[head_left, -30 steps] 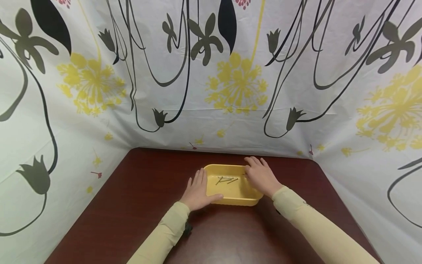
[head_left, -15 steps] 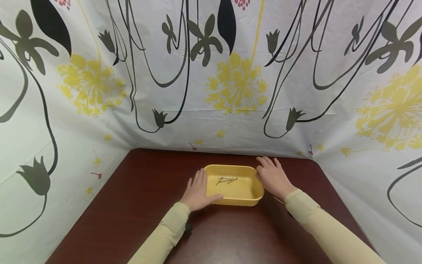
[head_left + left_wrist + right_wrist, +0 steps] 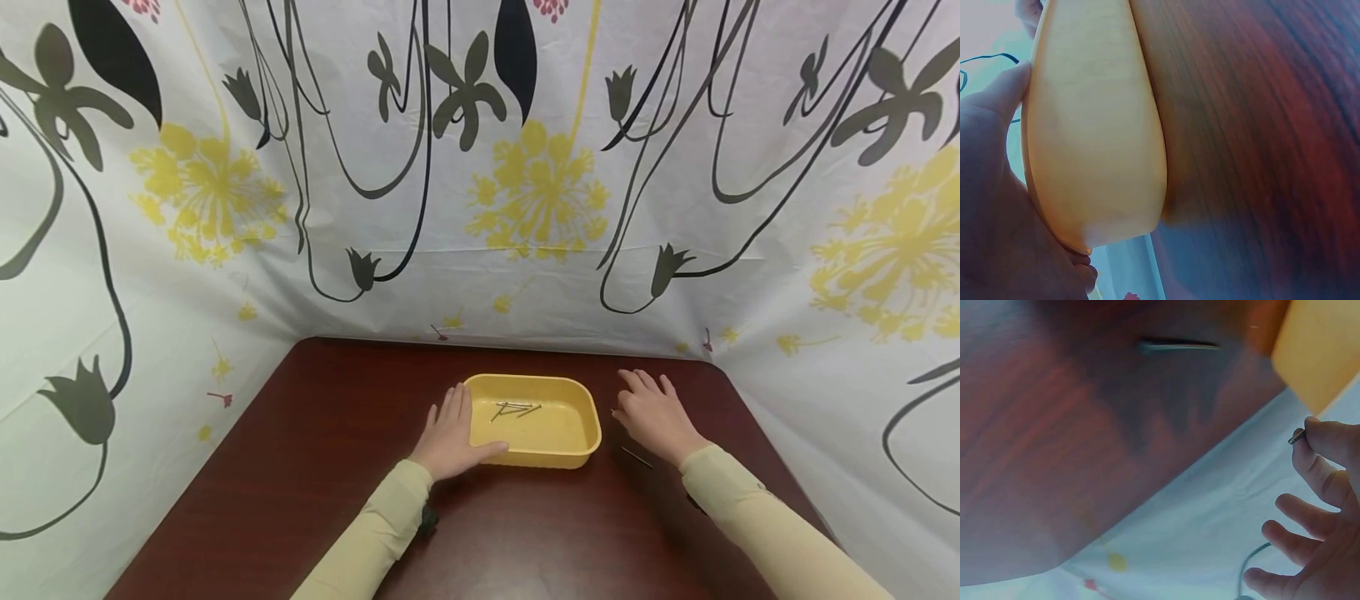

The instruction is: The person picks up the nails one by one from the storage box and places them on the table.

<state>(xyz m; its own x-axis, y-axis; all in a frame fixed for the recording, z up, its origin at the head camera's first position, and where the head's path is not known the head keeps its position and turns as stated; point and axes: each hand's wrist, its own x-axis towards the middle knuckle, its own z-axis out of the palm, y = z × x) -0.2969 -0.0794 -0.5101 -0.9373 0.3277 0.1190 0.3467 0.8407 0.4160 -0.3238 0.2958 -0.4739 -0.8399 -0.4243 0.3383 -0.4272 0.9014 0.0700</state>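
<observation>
Right wrist view: nail (image 3: 1297, 436) mostly hidden.

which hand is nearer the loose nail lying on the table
Right. The right hand rests just beyond the loose nail, while the left hand is across the yellow tray, touching its far side.

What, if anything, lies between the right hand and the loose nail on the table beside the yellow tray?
Nothing visible. The nail lies on bare table just beside the right hand, near its wrist. The yellow tray sits to the left, clear of both.
</observation>
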